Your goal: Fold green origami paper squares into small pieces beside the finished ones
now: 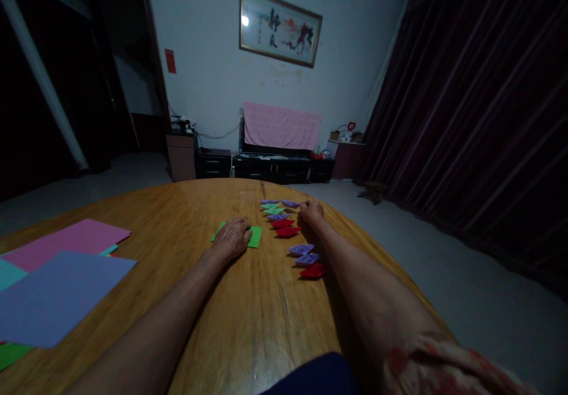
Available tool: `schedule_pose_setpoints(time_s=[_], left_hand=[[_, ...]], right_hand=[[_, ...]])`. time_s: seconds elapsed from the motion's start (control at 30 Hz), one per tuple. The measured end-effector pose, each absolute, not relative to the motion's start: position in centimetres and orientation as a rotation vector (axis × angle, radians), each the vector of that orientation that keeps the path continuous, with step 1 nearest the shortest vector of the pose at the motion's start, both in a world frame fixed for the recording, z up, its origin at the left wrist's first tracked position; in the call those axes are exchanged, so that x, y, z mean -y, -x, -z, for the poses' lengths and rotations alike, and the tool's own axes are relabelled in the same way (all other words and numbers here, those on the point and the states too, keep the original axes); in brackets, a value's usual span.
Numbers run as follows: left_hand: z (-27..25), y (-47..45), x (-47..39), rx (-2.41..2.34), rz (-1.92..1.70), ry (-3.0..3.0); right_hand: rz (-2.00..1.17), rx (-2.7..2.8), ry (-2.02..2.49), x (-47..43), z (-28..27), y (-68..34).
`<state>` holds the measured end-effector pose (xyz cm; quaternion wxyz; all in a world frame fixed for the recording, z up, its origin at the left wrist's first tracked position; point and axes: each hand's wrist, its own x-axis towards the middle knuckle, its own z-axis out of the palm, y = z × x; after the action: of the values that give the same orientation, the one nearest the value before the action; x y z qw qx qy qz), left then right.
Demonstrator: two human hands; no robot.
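Note:
My left hand (234, 236) rests palm down on a small green sheet of paper (255, 237), which sticks out on both sides of it. The fingers lie over the paper, and their tips are partly hidden. Farther right, my right hand (312, 211) has its fingers pinched at the right tip of a purple paper boat (290, 204). Beside that boat runs a row of several folded boats: purple (270, 202), green (273, 211) and red (288, 232). Nearer to me, two purple boats (302, 250) and a red boat (313, 271) lie by my right forearm.
Large coloured sheets lie overlapped at the left, with a purple sheet (62, 294) over a pink sheet (73, 240). The round wooden table (248, 324) curves away on the right. Beyond it stand a low black cabinet (284, 167) and a pink cloth (281, 126) over a screen.

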<state>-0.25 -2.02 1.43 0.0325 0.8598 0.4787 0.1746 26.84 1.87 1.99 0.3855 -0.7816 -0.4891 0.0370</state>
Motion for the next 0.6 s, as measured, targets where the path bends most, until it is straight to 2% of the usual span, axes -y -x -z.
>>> schedule_pose_setpoints(time_s=[0.23,0.37,0.47,0.6], left_hand=[[-1.4,-0.8,1.2,-1.606,-0.492,-2.641],[-1.5,-1.5,1.3,-1.776,-0.602,-2.627],[-1.5,-2.0,1.8,-1.730,-0.668,-2.656],[-1.2,-2.3,2.4,-1.667,-0.553,-2.666]], right_hand=[[-0.106,1.266,2.011,-3.1,-1.9,-27.7],[-0.148,1.256,2.003,-3.9,-1.5,-28.2],[-0.194,1.246,1.986,-4.3,-1.4,-28.4],[-0.248,1.242,1.954,-4.6,-1.4,-28.6]])
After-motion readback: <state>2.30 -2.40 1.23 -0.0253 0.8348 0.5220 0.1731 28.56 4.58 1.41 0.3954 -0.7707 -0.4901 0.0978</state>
